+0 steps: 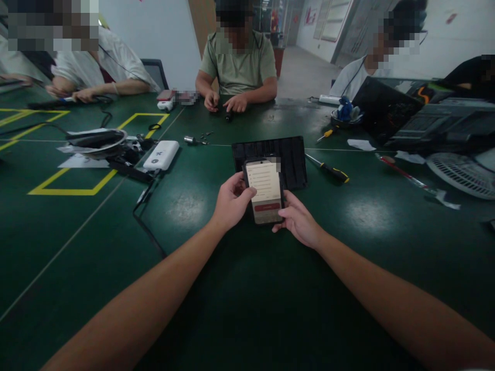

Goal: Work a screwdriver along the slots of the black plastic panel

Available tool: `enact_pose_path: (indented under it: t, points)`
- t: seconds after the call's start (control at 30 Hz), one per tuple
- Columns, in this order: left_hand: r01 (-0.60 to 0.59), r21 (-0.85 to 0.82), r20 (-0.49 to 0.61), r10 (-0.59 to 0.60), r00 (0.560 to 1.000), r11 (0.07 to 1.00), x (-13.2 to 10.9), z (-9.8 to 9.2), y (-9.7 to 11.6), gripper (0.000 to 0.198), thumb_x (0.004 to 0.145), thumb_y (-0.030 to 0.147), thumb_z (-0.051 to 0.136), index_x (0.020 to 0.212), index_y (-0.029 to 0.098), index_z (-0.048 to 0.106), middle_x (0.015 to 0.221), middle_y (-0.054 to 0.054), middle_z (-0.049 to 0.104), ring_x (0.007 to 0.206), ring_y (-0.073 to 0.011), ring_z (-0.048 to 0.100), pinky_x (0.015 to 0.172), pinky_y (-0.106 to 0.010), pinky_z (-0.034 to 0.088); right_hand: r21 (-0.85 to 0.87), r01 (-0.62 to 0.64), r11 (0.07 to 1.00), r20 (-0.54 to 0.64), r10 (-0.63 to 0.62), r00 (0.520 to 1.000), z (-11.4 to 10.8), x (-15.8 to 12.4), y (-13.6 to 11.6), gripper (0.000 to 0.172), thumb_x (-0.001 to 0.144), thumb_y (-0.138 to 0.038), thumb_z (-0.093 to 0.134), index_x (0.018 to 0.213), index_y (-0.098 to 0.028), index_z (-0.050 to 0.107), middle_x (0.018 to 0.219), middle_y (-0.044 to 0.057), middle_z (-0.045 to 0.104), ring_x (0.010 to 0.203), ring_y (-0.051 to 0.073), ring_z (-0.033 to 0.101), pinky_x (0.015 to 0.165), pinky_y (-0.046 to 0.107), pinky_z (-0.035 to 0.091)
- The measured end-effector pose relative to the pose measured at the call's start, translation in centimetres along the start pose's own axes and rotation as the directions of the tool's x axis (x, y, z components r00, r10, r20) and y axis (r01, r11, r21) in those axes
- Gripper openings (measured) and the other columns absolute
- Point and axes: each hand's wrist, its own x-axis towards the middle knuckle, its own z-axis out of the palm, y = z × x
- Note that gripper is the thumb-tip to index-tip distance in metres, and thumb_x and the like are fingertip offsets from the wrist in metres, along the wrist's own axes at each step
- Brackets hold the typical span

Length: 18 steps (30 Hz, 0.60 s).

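Between my two hands a smartphone (pixel 265 188) is held up with its lit screen toward me, showing lines of text and a red button. My left hand (pixel 234 201) grips its left edge, the thumb lying over the screen. On the lower right edge, my right hand (pixel 299 216) closes round the phone with its thumb at the side. Behind the phone, a flat black panel (pixel 296 159) rests on the green table (pixel 216 309), partly covered from view. A screwdriver (pixel 332 172) with a black and yellow handle lies just right of the panel.
A white power bank (pixel 164 155) with a black cable stands left, beside a pile of parts (pixel 96 141). A fan grille (pixel 464 172) and a red-handled tool (pixel 406 172) are at right. Across the table a person (pixel 240 67) handles a small dark object; other people sit either side.
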Motion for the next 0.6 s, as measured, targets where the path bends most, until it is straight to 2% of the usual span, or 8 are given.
enact_pose_path:
  t: [0.23, 0.43, 0.6]
  points:
    - [0.038, -0.027, -0.010, -0.038, 0.999, 0.999, 0.01, 0.10, 0.21, 0.027, 0.089, 0.030, 0.073, 0.114, 0.023, 0.079, 0.077, 0.001, 0.067, 0.065, -0.0160, 0.059, 0.059, -0.030, 0.052, 0.007, -0.003, 1.000, 0.017, 0.003, 1.000, -0.28, -0.04, 0.16, 0.058, 0.084, -0.034, 0.083, 0.137, -0.034, 0.062, 0.133, 0.008, 0.075, 0.105, 0.027, 0.078, 0.067, 0.033, 0.067]
    - [0.042, -0.047, -0.010, -0.042, 0.999, 0.998, -0.02, 0.17, 0.39, 0.022, 0.093, 0.036, 0.069, 0.108, 0.022, 0.079, 0.077, 0.000, 0.068, 0.061, -0.0142, 0.058, 0.052, -0.027, 0.048, 0.012, -0.002, 1.000, 0.021, 0.002, 1.000, -0.41, 0.01, 0.22, 0.057, 0.086, -0.032, 0.082, 0.139, -0.033, 0.061, 0.130, 0.007, 0.075, 0.105, 0.026, 0.078, 0.069, 0.033, 0.067]
    - [0.023, -0.044, -0.008, -0.023, 1.000, 0.999, 0.21, 0.01, -0.19, 0.025, 0.087, 0.034, 0.073, 0.108, 0.022, 0.078, 0.076, 0.001, 0.069, 0.062, -0.0143, 0.060, 0.052, -0.026, 0.049, 0.044, 0.024, 0.999, 0.050, -0.026, 0.998, -0.50, 0.39, 0.57, 0.057, 0.082, -0.032, 0.082, 0.135, -0.033, 0.061, 0.128, 0.007, 0.076, 0.103, 0.027, 0.079, 0.065, 0.033, 0.068]
